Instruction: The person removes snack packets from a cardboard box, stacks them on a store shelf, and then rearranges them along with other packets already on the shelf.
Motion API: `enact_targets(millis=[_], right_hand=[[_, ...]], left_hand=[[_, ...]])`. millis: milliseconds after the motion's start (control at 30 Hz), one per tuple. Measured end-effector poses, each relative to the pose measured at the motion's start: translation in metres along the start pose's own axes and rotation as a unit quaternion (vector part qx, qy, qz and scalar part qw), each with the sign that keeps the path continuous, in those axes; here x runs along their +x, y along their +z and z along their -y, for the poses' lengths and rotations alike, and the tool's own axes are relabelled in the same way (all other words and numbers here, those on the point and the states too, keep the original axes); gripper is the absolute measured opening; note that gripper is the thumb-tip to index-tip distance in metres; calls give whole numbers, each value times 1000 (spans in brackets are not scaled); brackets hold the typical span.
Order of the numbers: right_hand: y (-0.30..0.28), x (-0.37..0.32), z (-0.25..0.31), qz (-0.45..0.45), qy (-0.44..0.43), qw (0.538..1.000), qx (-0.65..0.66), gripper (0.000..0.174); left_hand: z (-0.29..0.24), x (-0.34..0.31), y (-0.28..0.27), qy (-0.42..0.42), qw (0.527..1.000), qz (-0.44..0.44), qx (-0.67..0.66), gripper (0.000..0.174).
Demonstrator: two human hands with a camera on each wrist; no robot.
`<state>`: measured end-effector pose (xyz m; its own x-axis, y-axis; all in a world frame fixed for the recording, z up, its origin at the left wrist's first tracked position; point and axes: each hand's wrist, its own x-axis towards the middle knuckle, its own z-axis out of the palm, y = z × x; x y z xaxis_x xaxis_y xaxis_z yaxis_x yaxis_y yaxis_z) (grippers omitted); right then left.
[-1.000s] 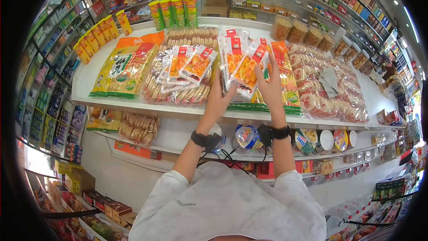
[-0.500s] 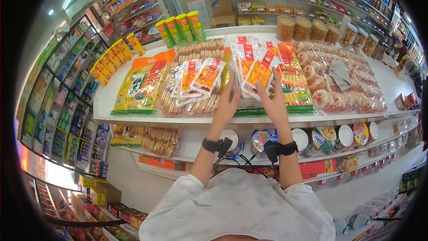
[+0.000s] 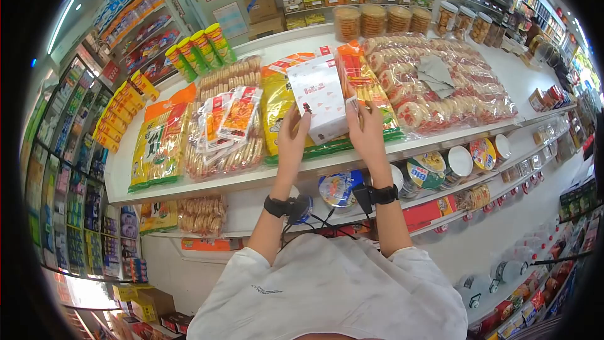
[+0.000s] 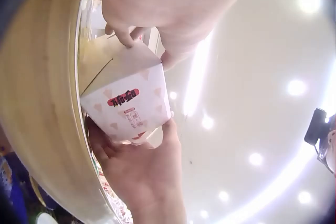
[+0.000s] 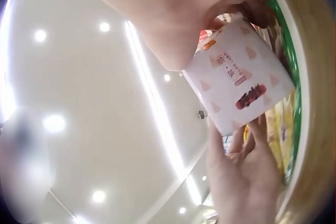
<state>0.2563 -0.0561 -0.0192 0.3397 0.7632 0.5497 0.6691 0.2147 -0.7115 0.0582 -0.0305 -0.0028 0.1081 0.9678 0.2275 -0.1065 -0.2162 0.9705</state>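
Observation:
A white cardboard box [image 3: 318, 91] with red print and small triangle marks is held between both hands over the table. The left hand [image 3: 292, 133] grips its left side, thumb on the printed face. Against the opposite side, the right hand [image 3: 366, 127] grips the lower right edge. In the left wrist view the printed panel [image 4: 126, 100] shows between the hands, and the right wrist view shows another panel [image 5: 239, 71]. Orange and red packets [image 3: 324, 51] show past the box's top edge. Beneath it lies a yellow snack bag [image 3: 277, 88].
Several orange snack packets [image 3: 239, 113] lie on a bag of round crackers [image 3: 217, 157] to the left. At right is a large clear bag of crackers [image 3: 440, 97] with a grey scrap [image 3: 435, 75] on top. Tall canisters [image 3: 201, 50] and lidded tubs [image 3: 377, 22] line the table's back.
Both hands were beside the orange packets on the table. Now they hold the white box, its printed face towards the head camera, where those packets showed. The head view has shifted.

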Motion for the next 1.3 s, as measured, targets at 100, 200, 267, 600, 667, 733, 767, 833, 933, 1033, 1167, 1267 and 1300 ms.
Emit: enact_targets(millis=[100, 200, 267, 600, 667, 733, 767, 833, 933, 1033, 1167, 1267, 1300], right_hand=[[-27, 9, 9, 105, 132, 953, 252, 72], [-23, 8, 6, 29, 109, 955, 274, 77], [-11, 7, -10, -18, 99, 962, 255, 78], [-14, 6, -23, -39, 101, 963, 248, 81], [-13, 7, -22, -40, 103, 963, 244, 83], [-13, 6, -22, -37, 114, 969, 218, 85], [-13, 6, -21, -33, 125, 968, 216, 85], [-15, 7, -15, -23, 149, 966, 211, 87], [-10, 5, -24, -39, 127, 977, 168, 87], [-12, 6, -23, -37, 136, 971, 191, 87], [-14, 7, -24, -17, 150, 959, 242, 85], [-16, 6, -17, -31, 124, 963, 237, 84], [-15, 6, -17, -37, 116, 967, 222, 83]], left_hand=[[1, -3, 16, 13, 1000, 23, -10, 76], [-3, -6, 21, 14, 998, 61, -13, 78], [-12, -9, 21, -5, 997, 67, -35, 79], [-11, 2, 22, 103, 992, 64, 27, 81], [-17, -1, 26, 89, 993, 50, 51, 80], [-18, -2, 28, 103, 990, 44, 89, 79], [-15, -1, 29, 124, 985, 44, 114, 79], [-18, -1, 34, 175, 967, 49, 177, 77], [-23, -5, 45, 241, 938, 64, 242, 75], [-25, 0, 48, 285, 916, 60, 275, 71], [-14, 10, 31, 102, 992, -7, 72, 59], [-9, 13, 15, 57, 995, -84, 5, 54], [-8, 13, 11, 62, 993, -97, 1, 53]])
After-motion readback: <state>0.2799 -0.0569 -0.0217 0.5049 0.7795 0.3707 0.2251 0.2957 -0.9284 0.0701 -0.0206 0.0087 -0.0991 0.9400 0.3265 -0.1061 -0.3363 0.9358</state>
